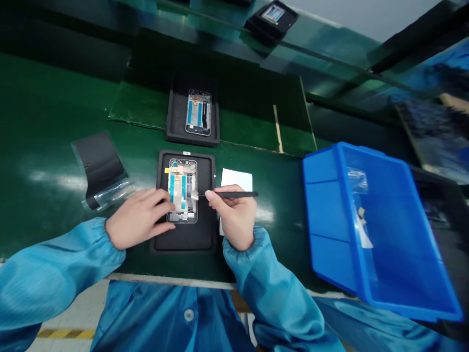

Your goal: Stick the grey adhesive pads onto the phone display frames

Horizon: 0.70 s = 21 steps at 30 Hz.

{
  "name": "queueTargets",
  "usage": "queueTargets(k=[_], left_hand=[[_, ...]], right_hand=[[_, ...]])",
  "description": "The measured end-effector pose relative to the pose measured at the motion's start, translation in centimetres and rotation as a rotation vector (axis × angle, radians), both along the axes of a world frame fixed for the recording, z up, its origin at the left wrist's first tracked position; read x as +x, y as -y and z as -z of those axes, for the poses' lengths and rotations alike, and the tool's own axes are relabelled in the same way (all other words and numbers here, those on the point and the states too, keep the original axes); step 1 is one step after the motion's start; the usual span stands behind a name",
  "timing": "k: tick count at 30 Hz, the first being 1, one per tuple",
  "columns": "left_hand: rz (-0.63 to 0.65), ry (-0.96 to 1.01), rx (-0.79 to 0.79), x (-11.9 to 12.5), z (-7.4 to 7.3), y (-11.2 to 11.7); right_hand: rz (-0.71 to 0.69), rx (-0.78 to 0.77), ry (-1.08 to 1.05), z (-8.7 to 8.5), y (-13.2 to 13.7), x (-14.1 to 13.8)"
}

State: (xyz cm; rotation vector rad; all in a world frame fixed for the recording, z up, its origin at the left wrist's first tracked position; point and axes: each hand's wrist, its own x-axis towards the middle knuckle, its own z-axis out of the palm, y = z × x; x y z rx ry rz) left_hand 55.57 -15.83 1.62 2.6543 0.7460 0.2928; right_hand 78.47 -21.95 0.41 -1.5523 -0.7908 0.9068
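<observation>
Right grip (236, 217) clamped on a black, brush-like tool (240, 194), tip at the right side of the opened phone (179, 190); left grip (141, 217) loose, fingers apart, resting at its left edge. Phone lies in the near black tray (183, 240) on the green counter (280, 205). White sheet (238, 179) just right, blue bin (328, 210) well right, dark film (103, 159) left. Beyond: second phone (199, 112), far tray (178, 107). Reads to me as brushing the internals; next move calls for light pressure, phone steadied.
</observation>
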Motion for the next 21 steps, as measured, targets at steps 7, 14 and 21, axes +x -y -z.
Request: queueTargets(k=[7,14,21], left_hand=[[0.117,0.025,0.086,0.4,1.5,0.2],[0.098,0.158,0.049,0.6,1.9,0.5],[-0.207,0.097,0.178,1.3,1.9,-0.3]], right_hand=[[-0.065,-0.006,0.043,0.5,-3.6,-1.5],[-0.106,-0.084,0.124,0.1,-4.7,-1.9],[-0.122,-0.116,0.156,0.0,-5.4,-1.8]])
